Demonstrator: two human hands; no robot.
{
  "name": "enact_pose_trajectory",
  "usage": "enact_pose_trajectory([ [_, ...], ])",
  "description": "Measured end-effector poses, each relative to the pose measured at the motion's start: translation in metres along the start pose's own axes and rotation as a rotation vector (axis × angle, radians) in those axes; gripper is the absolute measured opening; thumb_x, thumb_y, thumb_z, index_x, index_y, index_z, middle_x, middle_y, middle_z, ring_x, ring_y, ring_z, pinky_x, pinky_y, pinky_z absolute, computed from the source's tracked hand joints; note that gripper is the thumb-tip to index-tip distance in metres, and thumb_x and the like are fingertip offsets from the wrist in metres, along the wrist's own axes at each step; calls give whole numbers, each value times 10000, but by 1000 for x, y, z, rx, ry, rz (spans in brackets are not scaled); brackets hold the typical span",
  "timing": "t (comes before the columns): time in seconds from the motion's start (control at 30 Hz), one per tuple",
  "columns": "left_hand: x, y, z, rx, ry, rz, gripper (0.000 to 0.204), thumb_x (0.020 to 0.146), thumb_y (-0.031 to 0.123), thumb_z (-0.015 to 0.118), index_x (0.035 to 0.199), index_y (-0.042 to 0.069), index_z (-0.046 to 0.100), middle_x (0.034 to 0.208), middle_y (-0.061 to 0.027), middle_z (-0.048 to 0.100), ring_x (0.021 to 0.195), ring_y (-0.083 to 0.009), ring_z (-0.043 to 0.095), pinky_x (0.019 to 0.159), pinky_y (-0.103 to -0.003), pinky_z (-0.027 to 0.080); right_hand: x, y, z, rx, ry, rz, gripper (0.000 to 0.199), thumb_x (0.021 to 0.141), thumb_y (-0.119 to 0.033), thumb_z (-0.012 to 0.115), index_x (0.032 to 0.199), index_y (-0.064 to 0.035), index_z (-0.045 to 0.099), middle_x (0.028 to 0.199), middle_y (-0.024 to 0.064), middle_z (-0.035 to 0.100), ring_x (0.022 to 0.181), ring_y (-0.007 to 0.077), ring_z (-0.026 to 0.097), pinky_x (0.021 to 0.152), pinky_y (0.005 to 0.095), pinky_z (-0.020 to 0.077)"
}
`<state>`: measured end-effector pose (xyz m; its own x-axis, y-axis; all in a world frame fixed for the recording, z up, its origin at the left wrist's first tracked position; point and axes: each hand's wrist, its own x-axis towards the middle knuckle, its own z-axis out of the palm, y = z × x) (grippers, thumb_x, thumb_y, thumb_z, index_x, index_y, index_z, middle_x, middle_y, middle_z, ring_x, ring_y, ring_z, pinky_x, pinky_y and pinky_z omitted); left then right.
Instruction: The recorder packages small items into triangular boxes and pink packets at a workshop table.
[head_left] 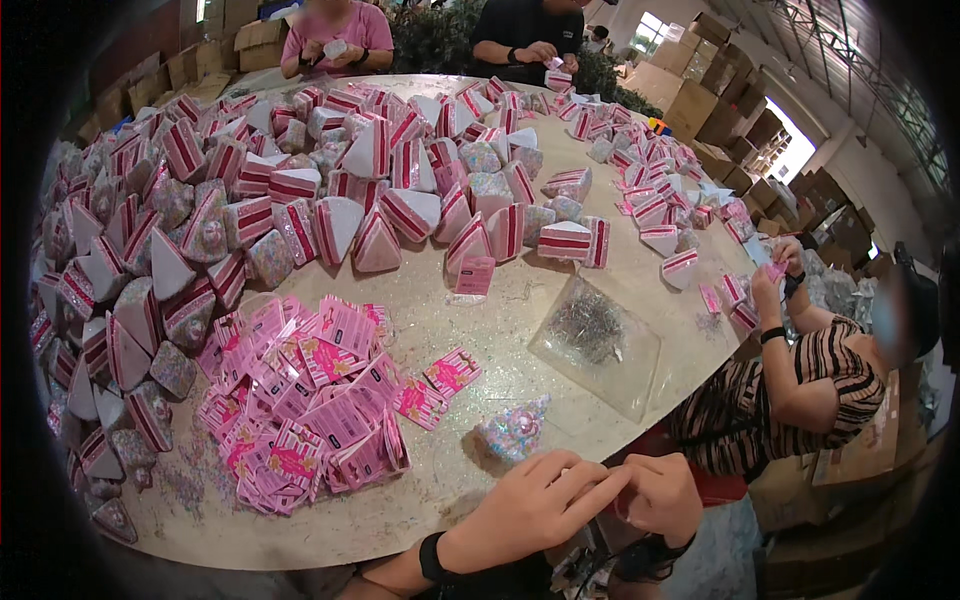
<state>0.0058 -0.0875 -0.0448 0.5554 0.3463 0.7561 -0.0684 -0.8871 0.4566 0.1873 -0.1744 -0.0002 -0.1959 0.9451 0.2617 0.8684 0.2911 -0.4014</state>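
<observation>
At the table's near edge, my left hand (535, 508) and my right hand (662, 495) meet with their fingertips pinched together. Whatever lies between the fingers is mostly hidden; only a small pinkish sliver shows below them. Just beyond my left hand sits a cake-slice ornament (515, 430) covered in pastel glitter, apart from my fingers. To the left of it spreads a heap of pink printed cards (310, 400), with a loose pink card (452, 372) at its right side. A clear shallow tray (640, 375) holds a clump of thin metal pins (590, 328).
Many pink-and-white cake-slice ornaments (375, 243) crowd the left and far parts of the round table (480, 330). A co-worker in a striped top (800, 395) sits at the right; two others work across the table. Cardboard boxes (690, 108) are stacked behind.
</observation>
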Motion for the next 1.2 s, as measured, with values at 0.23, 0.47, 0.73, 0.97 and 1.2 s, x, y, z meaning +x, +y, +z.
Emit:
enact_pose_trajectory([
  [0.23,-5,-2,7,31,-83,105,375,700,122,603,1067,45,608,963,-35,565,871,-194,567,706,-297,471,3,2,-23,-49,-221,-103,195,632,-8,631,816,-66,609,685,35,539,568,236,585,455,331,454],
  [0.47,-6,-2,8,32,-37,63,298,710,128,612,997,49,619,954,-20,577,876,-190,574,697,-289,464,15,10,-34,-141,-415,-209,261,642,-98,635,903,-90,640,736,12,590,645,204,631,515,325,485],
  [0.73,-2,1,4,71,-74,47,229,736,121,659,963,99,662,915,2,615,870,-178,600,735,-311,470,21,11,-40,-105,-448,-164,224,662,-98,632,882,-134,647,741,2,615,660,197,638,523,319,492],
  [0.97,-2,3,15,80,133,-170,206,753,93,695,936,87,601,901,-12,599,823,-201,578,749,-366,406,18,5,-18,-60,-21,-158,244,669,-53,668,910,-88,659,778,33,651,577,200,610,494,289,476],
  [1.2,-11,10,2,-690,290,-745,117,902,78,605,953,37,508,834,-43,527,720,-146,474,685,-284,386,29,-9,23,-313,350,-398,268,762,-27,661,1030,-2,663,902,74,687,533,137,561,469,249,438],
])
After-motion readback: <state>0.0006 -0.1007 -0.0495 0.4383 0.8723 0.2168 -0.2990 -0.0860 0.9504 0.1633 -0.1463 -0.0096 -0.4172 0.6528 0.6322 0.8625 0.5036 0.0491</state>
